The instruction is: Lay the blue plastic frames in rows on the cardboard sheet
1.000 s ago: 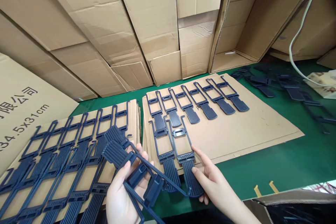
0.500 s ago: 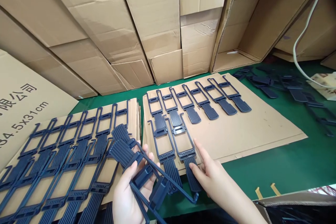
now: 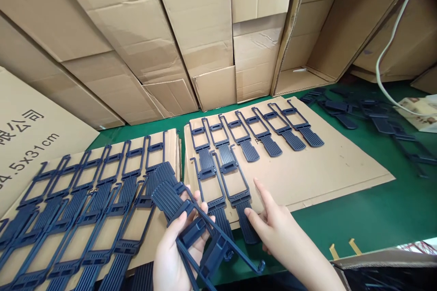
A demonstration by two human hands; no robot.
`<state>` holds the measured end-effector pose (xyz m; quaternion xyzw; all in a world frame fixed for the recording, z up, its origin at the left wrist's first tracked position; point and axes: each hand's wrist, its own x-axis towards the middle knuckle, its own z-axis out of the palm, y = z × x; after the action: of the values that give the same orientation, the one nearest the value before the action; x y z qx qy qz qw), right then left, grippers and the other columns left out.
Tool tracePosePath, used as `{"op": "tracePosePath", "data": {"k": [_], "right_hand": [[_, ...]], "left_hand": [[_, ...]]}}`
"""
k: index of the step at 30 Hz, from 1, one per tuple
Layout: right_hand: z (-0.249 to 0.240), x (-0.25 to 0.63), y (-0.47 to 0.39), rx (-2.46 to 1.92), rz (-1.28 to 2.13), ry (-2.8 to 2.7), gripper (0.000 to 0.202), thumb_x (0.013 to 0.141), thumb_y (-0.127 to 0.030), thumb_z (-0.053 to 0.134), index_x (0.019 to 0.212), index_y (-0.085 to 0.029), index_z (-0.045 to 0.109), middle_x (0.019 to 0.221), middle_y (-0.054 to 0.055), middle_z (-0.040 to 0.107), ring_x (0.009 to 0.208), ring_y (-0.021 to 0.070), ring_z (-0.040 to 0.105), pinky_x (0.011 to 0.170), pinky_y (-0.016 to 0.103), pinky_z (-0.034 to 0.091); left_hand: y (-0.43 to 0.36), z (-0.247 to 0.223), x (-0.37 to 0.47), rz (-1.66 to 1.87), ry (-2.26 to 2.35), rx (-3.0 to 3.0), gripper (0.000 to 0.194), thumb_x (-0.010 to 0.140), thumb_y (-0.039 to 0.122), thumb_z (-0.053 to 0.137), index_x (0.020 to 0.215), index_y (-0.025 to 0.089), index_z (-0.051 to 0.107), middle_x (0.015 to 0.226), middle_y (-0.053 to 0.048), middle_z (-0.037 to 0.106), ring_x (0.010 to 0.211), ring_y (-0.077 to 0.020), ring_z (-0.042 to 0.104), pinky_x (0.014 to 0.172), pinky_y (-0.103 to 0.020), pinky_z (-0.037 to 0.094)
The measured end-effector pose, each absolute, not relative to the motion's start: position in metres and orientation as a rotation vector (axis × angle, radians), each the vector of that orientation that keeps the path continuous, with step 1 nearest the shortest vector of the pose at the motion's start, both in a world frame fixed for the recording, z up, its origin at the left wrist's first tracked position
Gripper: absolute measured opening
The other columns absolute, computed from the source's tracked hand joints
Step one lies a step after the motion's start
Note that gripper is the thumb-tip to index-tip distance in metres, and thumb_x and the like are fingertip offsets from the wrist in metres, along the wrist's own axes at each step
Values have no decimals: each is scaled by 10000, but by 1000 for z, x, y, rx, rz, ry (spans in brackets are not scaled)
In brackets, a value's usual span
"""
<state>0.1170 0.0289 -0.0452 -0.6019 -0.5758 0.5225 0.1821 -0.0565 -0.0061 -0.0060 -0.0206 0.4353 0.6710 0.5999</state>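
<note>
With the middle of the view as the dial's centre, the left hand (image 3: 170,245) is at about 7 o'clock, palm turned up and digits closed around at least two overlapping dark frames (image 3: 167,198) — the thumb presses across the near side while the fingertips show on the far side. The held frames slant, ribbed ends toward 11 o'clock and a hooked bar toward 4. The right hand (image 3: 273,223) sits at 5 o'clock, back of the hand up, its forearm coming in from the lower edge on that side. Its index finger stretches toward 11 o'clock over the right cardboard sheet (image 3: 341,163), spread partway from the thumb. The thumb tip lies at the ribbed tongue of the nearer row's right-hand frame (image 3: 247,225); whether the other fingers grip it from below, I cannot tell — they are mostly hidden. That row has two frames, lying at 6 o'clock; six more line the sheet's far side. Further rows cover the left cardboard sheet (image 3: 171,143) toward 8 o'clock.
</note>
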Motion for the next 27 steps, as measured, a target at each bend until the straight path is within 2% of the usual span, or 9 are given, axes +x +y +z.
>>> {"op": "tracePosePath", "data": {"k": [8, 15, 18, 21, 23, 25, 27], "right_hand": [[-36, 120, 29, -1670, 1459, -1670, 646, 870, -453, 396, 1447, -259, 181, 553, -22, 522, 532, 185, 536, 560, 266, 391], [-42, 122, 24, -1657, 1458, -1647, 667, 879, -436, 382, 1458, -211, 140, 498, -41, 482, 510, 179, 511, 544, 257, 380], [-48, 133, 21, -1669, 1482, -1648, 686, 880, -444, 385, 1466, -214, 110, 502, -47, 466, 479, 157, 484, 509, 239, 356], [-48, 156, 22, -1611, 1553, -1677, 650, 872, -455, 417, 1448, -235, 211, 547, -44, 431, 468, 117, 424, 486, 217, 329], [-44, 171, 22, -1523, 1516, -1631, 557, 867, -469, 436, 1367, -228, 388, 572, -37, 404, 498, 100, 397, 499, 208, 332], [-40, 183, 19, -1397, 1430, -1541, 465, 857, -496, 455, 1196, -191, 549, 570, -29, 388, 506, 92, 379, 495, 204, 330], [-36, 188, 13, -1243, 1358, -1479, 417, 827, -526, 500, 1027, -173, 596, 576, -19, 407, 516, 95, 398, 491, 206, 340]], "left_hand": [[-5, -3, -43, 1565, 1108, -66, 438, 830, 45, 421, 1187, 245, 578, 1057, -50, 676, 829, -186, 668, 671, -313, 582], [-6, -1, -38, 1603, 1067, 2, 459, 830, 37, 426, 1234, 226, 534, 1025, -90, 681, 818, -169, 669, 696, -311, 572], [-9, 0, -35, 1570, 1068, 121, 377, 815, 60, 483, 1136, 214, 605, 960, -84, 688, 769, -163, 663, 667, -300, 571], [-13, -7, -33, 1431, 994, 387, 201, 783, 236, 612, 954, 149, 670, 902, -112, 673, 711, -193, 636, 616, -320, 556], [-17, -16, -28, 1292, 869, 535, 380, 718, 456, 663, 933, 143, 669, 888, -126, 660, 688, -214, 623, 596, -339, 533], [-20, -25, -20, 1155, 763, 610, 591, 659, 643, 605, 1037, 191, 643, 871, -117, 659, 664, -223, 627, 590, -344, 507], [-24, -29, -9, 1079, 770, 658, 649, 683, 657, 565, 1187, 247, 574, 852, -99, 664, 662, -220, 629, 627, -337, 483]]}}
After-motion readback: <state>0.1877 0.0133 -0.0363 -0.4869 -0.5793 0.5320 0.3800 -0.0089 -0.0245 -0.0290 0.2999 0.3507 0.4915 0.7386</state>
